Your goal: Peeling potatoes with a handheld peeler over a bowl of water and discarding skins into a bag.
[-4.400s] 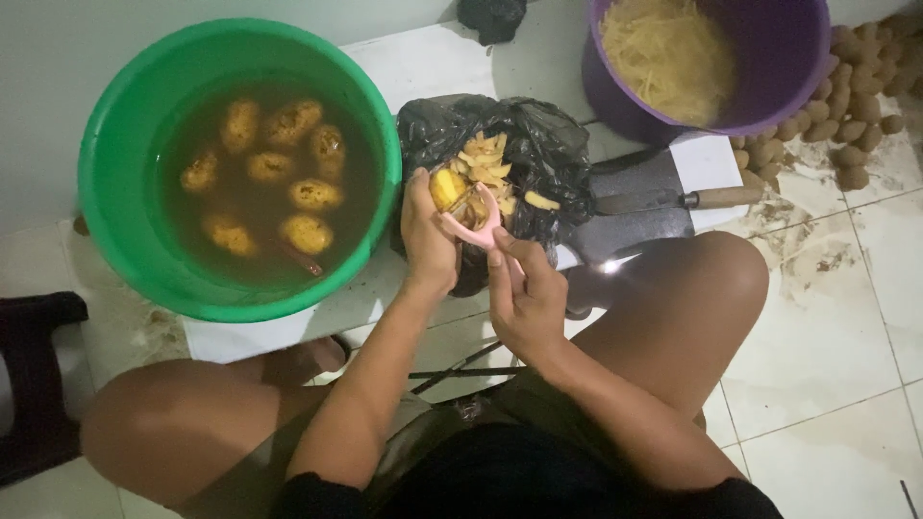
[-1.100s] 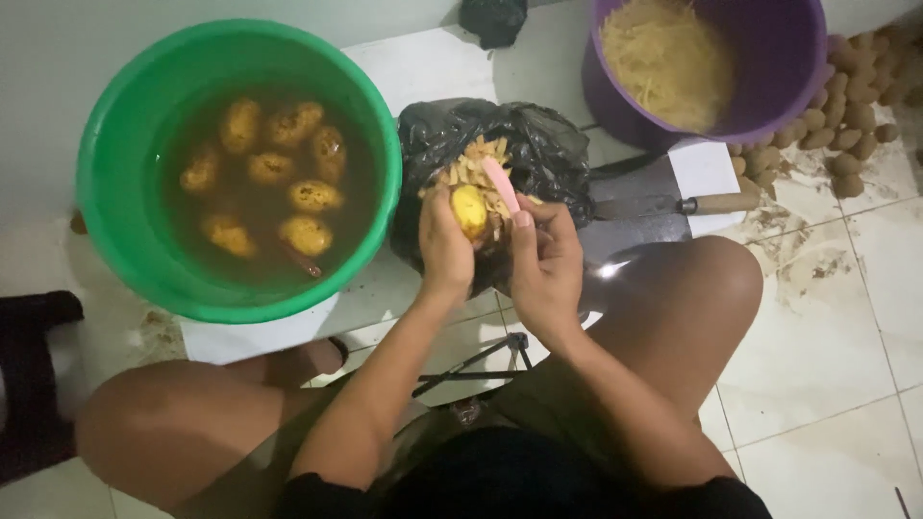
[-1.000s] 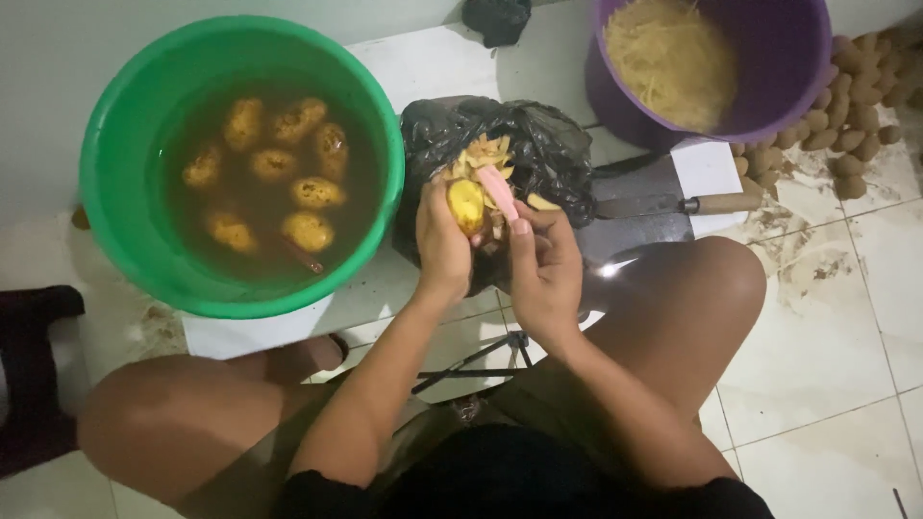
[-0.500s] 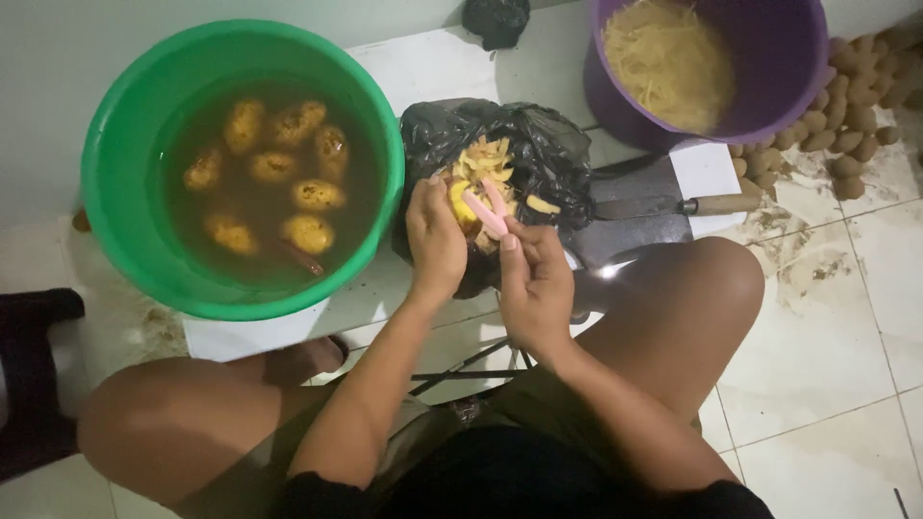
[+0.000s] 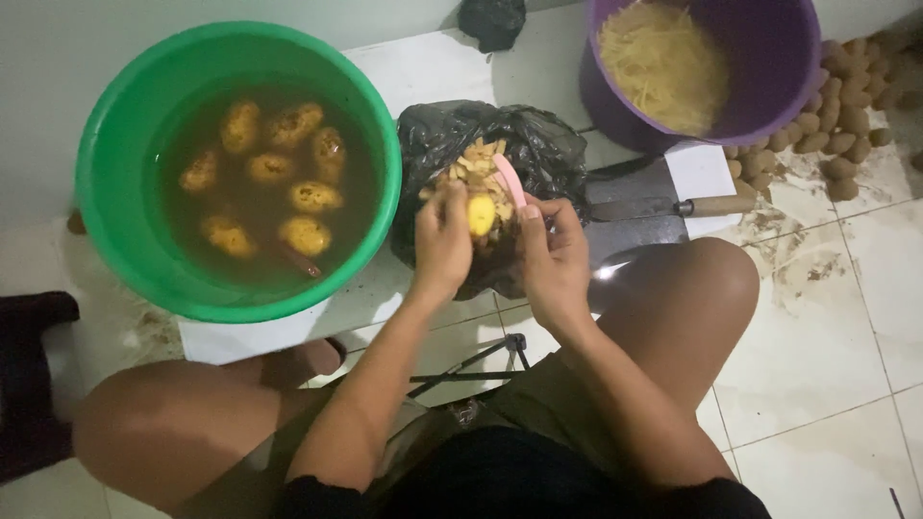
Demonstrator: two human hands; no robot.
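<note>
Holding a half-peeled yellow potato (image 5: pixel 482 213) in the left hand (image 5: pixel 444 242), fingers wrapped round it, right over the black bag (image 5: pixel 538 154) that's full of peels (image 5: pixel 478 165). The right hand (image 5: pixel 553 252) is clenched on a pink peeler (image 5: pixel 511 181), which pokes up just beside the potato, and both hands are nearly touching. To the left sits a green bucket (image 5: pixel 115 135) of murky water with peeled potatoes (image 5: pixel 274 183) floating in it. Top right is a purple bucket (image 5: pixel 769 67) of pale shreds (image 5: pixel 659 62), with unpeeled potatoes (image 5: pixel 846 106) heaped on the tile floor next to it. A wooden-handled knife (image 5: pixel 673 206) lies on a dark board behind the bag.
</note>
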